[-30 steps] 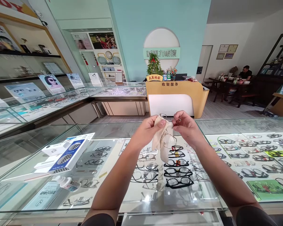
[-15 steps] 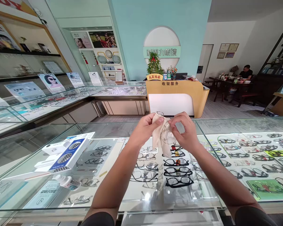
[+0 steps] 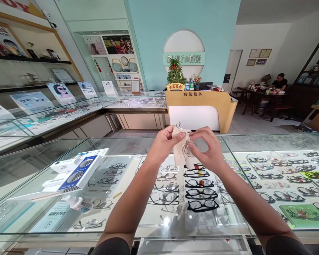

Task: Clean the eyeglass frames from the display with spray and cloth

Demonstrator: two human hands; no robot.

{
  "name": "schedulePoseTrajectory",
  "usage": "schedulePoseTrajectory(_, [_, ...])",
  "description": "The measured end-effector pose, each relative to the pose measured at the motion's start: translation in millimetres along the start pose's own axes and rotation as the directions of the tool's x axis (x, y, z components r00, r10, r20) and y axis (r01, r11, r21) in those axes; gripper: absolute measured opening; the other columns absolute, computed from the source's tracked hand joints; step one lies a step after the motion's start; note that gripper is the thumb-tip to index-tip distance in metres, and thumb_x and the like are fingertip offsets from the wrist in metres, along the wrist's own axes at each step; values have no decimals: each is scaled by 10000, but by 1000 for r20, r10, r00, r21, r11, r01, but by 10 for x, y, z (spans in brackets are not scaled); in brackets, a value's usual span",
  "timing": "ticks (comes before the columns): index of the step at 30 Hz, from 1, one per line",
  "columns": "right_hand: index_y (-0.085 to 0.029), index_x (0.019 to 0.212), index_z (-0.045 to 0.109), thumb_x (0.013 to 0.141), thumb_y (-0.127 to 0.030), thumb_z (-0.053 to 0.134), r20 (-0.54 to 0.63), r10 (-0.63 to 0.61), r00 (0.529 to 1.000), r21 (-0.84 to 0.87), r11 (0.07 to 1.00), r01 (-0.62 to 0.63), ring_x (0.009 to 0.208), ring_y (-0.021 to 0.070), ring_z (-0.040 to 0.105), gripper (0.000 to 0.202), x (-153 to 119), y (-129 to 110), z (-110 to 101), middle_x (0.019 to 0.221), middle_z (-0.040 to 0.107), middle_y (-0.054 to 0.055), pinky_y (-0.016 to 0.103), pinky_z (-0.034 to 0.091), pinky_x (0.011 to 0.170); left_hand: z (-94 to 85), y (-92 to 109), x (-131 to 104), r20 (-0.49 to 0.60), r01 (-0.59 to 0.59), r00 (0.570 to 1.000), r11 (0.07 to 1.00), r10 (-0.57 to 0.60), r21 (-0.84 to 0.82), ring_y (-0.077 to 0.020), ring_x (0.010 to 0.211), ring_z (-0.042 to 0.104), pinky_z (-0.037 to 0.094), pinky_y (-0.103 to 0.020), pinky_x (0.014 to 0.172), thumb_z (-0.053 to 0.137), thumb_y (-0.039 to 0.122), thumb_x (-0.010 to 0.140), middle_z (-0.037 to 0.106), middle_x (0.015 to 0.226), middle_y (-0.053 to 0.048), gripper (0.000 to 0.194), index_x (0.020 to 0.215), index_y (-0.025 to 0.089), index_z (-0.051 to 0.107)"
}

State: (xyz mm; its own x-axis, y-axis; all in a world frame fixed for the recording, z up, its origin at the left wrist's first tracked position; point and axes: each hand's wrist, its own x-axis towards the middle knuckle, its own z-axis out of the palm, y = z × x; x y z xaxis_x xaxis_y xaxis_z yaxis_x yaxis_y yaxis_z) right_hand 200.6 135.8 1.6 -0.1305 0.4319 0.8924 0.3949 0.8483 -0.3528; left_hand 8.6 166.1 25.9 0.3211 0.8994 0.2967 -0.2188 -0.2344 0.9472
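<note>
My left hand (image 3: 161,144) is closed on a cream cleaning cloth (image 3: 178,151), with its thumb pressed on top. A pair of thin-rimmed eyeglasses (image 3: 189,153) is partly wrapped in this cloth. One part of its frame sticks up above the cloth, and a round lens shows below, near the right fingers. My right hand (image 3: 209,148) pinches the eyeglasses at the right edge of the cloth, its thumb and forefinger close together. Both hands are above the glass display counter (image 3: 172,230). Fingers and cloth hide much of the eyeglasses.
Rows of eyeglass frames (image 3: 202,194) lie under the counter glass. On the left are a white and blue box (image 3: 81,173) and a white bottle (image 3: 79,204) lying tilted. Beyond are a wooden cashier desk (image 3: 225,113) and a person (image 3: 280,83) at a table.
The right thumb has moved in toward the cloth and now covers part of the round lens. The eyeglasses have turned slightly in the hands. The camera view has shifted a little.
</note>
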Motion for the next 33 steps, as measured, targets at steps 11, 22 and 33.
schedulePoseTrajectory(11, [-284,965,689,930,-193,724,-31,51,998,-191,980,-56,1058,257,738,104,-57,42,58,1107,698,69,420,629,866,16,-29,-18,51,-49,998,998,47,47,-125,738,620,516,-230,667,815,513,901,681,881,-11,394,984,170,640])
schedulePoseTrajectory(22, [-255,947,721,940,-172,713,15,61,998,-187,981,-57,1073,255,724,83,-53,48,52,1113,635,78,418,621,897,28,-8,-30,63,-59,996,996,56,60,-112,746,567,496,-219,687,792,509,923,627,867,6,371,943,181,621])
schedulePoseTrajectory(33, [-263,903,739,981,-245,727,10,194,981,176,965,-193,1167,245,694,80,-21,-1,73,1087,590,51,443,567,1041,45,-16,-15,34,-43,999,998,42,51,-173,817,661,535,-283,738,918,382,780,766,960,-44,368,1068,192,790])
